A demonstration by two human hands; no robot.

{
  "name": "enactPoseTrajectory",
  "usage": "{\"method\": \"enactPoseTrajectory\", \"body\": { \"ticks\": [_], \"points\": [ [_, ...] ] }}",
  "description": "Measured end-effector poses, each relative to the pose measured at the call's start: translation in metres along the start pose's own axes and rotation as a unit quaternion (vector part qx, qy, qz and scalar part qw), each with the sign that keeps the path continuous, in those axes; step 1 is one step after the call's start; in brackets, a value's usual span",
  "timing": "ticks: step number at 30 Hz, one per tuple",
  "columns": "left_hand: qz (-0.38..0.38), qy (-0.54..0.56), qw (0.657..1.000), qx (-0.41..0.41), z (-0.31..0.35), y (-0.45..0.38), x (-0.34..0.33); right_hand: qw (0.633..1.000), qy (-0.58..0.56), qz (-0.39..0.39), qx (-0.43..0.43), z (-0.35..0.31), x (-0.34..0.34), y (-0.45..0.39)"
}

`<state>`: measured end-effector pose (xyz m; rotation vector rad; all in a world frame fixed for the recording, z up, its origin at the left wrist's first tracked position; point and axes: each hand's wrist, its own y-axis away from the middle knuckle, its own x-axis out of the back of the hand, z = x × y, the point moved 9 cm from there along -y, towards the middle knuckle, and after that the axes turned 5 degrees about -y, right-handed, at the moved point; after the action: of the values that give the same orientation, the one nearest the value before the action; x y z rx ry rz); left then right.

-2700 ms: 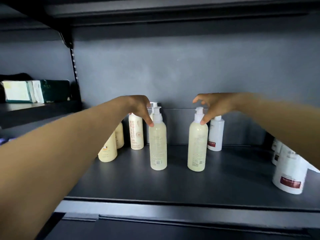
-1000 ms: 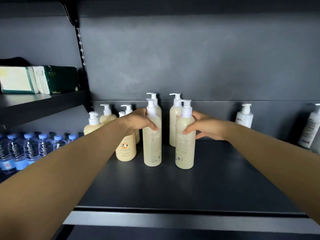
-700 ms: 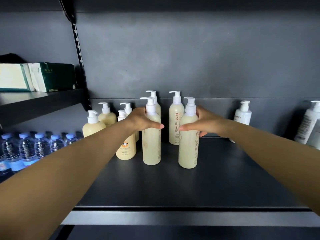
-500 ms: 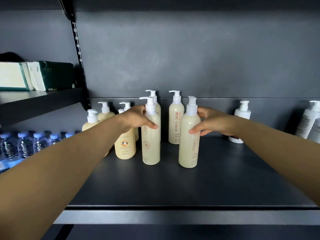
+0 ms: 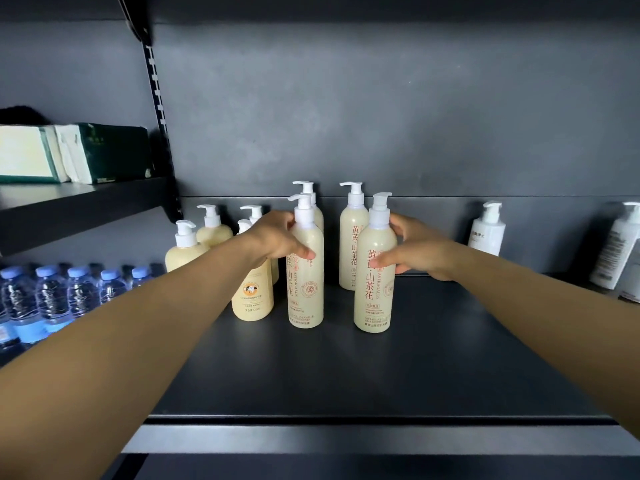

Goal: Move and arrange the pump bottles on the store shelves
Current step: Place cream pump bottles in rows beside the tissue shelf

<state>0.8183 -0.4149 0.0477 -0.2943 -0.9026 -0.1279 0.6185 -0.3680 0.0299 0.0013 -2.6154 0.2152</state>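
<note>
Two tall pale yellow pump bottles stand up straight at the front of the dark shelf (image 5: 381, 375). The left tall bottle (image 5: 306, 271) is held near its top by the left hand (image 5: 277, 239); that grip is clamped on it, with the thumb lying across the front. The right tall bottle (image 5: 375, 271) is held near its top by the right hand (image 5: 414, 249); that grip is clamped on it too, thumb on the front and the other fingers behind. The two bottles stand apart, with a gap between them.

Just behind them stand two more tall bottles (image 5: 352, 237) by the dark back wall (image 5: 381, 116). To the left is a bunch of short round yellow bottles (image 5: 252, 296), and the left arm passes in front of some of them. One touches, or nearly touches, the left tall bottle.

To the right, well apart, a white pump bottle (image 5: 486, 232) stands by the wall, and more white bottles (image 5: 616, 251) sit at the edge.

Far left, water bottles (image 5: 52, 296) with blue caps stand low down. Above them, another shelf (image 5: 76, 202) holds green and white packs (image 5: 69, 154).
</note>
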Motion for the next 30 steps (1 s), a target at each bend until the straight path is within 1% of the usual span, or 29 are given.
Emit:
{"method": "enactPoseTrajectory", "body": {
  "ticks": [3, 5, 13, 20, 30],
  "points": [
    [0.001, 0.003, 1.0, 0.011, -0.003, -0.006, -0.001, 0.999, -0.031, 0.038, -0.004, 0.006, 0.0, -0.005],
    [-0.007, 0.008, 1.0, 0.017, -0.005, -0.009, -0.002, 0.998, -0.048, 0.047, -0.004, 0.01, -0.001, -0.006],
    [-0.014, 0.015, 1.0, 0.017, -0.005, -0.013, -0.003, 0.997, -0.07, 0.018, -0.017, 0.014, -0.004, -0.015],
    [-0.012, 0.024, 0.999, 0.024, -0.007, -0.014, -0.005, 0.996, -0.089, 0.03, -0.007, 0.013, -0.006, -0.013],
    [-0.006, 0.035, 0.999, 0.036, -0.011, -0.013, -0.004, 0.997, -0.082, 0.012, -0.003, 0.013, -0.007, -0.013]
  ]
}}
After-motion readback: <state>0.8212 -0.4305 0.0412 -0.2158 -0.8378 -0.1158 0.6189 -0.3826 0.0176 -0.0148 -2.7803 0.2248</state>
